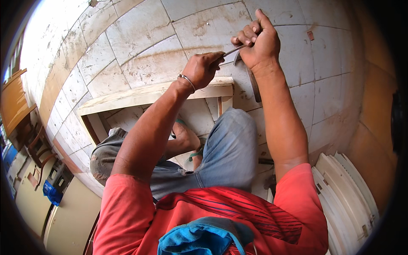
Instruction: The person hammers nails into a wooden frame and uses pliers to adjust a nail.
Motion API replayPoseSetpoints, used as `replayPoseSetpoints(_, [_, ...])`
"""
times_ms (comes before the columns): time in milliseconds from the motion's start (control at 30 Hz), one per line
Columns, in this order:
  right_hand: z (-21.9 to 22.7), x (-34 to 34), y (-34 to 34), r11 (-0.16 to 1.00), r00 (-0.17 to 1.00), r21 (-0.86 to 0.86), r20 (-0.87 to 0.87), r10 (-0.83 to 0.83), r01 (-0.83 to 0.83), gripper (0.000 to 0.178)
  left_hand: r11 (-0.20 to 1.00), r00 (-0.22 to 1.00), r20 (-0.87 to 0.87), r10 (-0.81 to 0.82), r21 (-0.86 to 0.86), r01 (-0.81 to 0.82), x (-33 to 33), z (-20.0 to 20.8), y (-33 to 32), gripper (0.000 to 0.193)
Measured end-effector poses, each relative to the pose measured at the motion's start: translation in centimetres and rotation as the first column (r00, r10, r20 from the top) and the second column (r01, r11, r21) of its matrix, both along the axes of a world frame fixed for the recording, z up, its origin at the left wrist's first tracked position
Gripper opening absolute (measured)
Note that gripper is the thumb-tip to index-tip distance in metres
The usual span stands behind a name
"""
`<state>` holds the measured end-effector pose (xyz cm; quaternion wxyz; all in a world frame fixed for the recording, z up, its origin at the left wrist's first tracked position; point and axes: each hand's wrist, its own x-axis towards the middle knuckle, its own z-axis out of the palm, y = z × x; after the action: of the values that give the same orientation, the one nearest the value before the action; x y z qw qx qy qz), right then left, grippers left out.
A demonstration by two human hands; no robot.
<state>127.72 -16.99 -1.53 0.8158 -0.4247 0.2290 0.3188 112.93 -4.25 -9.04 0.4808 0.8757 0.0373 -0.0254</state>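
The floor (297, 55) is pale tile, streaked with brown dirt; loose grit, if underfoot, could let a foot slide. At the right edge, pale panels (348, 187) stand close together, near the right elbow; a backward swing of that arm could knock them. A pale wooden frame (157, 94) is on the tile below the hands, its long rail running crosswise, with the feet (185, 138) between its side pieces. A shin could be bruised should the frame shift against it. A curved tool (254, 80) shows just beside the right wrist and partly behind it; whether it touches the tile cannot be told. The right hand (262, 44) has its fingers curled in on one end of a thin rod (233, 51), the thumb lifted away. The left hand (200, 70) is bent closed about the other end. The rod, the item in work, spans the gap between both hands, beyond the frame's rail. With that thumb off it, the rod could twist or slip under force, and its end could jab a bare palm. A bracelet (186, 80) on the left wrist could catch on an edge.
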Motion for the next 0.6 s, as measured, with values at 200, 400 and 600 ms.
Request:
replayPoseSetpoints(200, [-3.8,1.0,-0.7,0.997,0.994,0.001,-0.081,0.074,-0.075,0.036,0.997,0.994,-0.077,0.078,-0.022,-0.08,2.1,0.7,-1.8,0.028])
replayPoseSetpoints(400, [-12.3,-0.3,-9.5,0.44,0.826,-0.895,0.19,0.531,-0.077,0.077,0.8,0.842,-0.494,0.215,-0.405,-0.442,1.3,-2.7,-2.0,0.033])
replayPoseSetpoints(600, [-16.9,-7.1,-17.1,0.076,0.72,-0.943,-0.192,0.667,-0.323,0.08,0.721,0.772,-0.601,0.206,-0.441,-0.535,-0.7,-4.4,-3.2,0.037])
